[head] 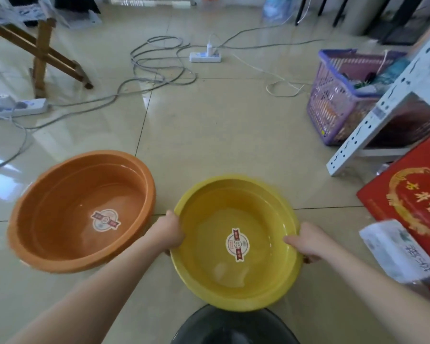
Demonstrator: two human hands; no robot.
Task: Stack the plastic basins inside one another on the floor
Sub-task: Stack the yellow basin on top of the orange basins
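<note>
A yellow plastic basin (236,276) with a round sticker inside is held between both hands, low in the middle of the view. My left hand (168,232) grips its left rim, thumb inside. My right hand (308,242) grips its right rim the same way. To the left, a larger orange basin (67,254) with a similar sticker rests open side up on the tiled floor, apart from the yellow one. A dark basin (233,328) sits at the bottom edge, partly hidden under the yellow one.
A purple basket (333,108) and a white metal shelf frame (372,120) stand at the right, with a red box (412,199) and a wrapped packet (397,252) nearer. Cables and power strips (205,55) lie across the far floor. A wooden stand (42,53) is far left.
</note>
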